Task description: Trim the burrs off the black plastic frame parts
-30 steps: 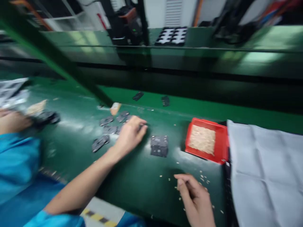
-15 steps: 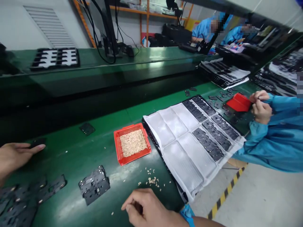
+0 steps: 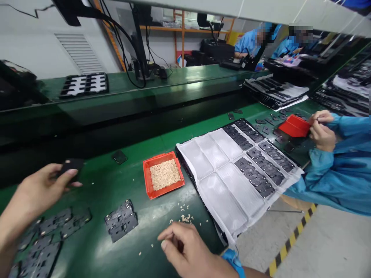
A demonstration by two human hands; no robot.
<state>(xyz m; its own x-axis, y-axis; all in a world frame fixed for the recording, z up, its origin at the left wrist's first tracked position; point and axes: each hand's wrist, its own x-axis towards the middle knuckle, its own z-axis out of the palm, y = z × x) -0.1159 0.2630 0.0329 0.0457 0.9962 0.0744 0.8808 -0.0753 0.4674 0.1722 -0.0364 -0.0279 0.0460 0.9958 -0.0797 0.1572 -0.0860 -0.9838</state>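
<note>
Left hand (image 3: 42,189) holds a thin dark plate (image 3: 77,163) pinched between thumb and fingers above the left part of the tabletop (image 3: 108,181), with loose plates (image 3: 40,256) lying below it toward the near edge. Flat and slim, the held plate looks light and stiff, probably moulded plastic, its smooth face likely a little slippery. A pinch on opposite edges should serve best, clear of the small shiny fittings seen on a neat group of plates (image 3: 123,222) nearby, which may bend or scratch. Right hand (image 3: 188,247) hovers by the near edge, its fingers curled and the gap at the thumb narrow; whether they grip anything cannot be told. Beyond it are spilled pale chips (image 3: 185,219), a red bin (image 3: 147,181) and, at right, a white-lined tray (image 3: 201,154).
</note>
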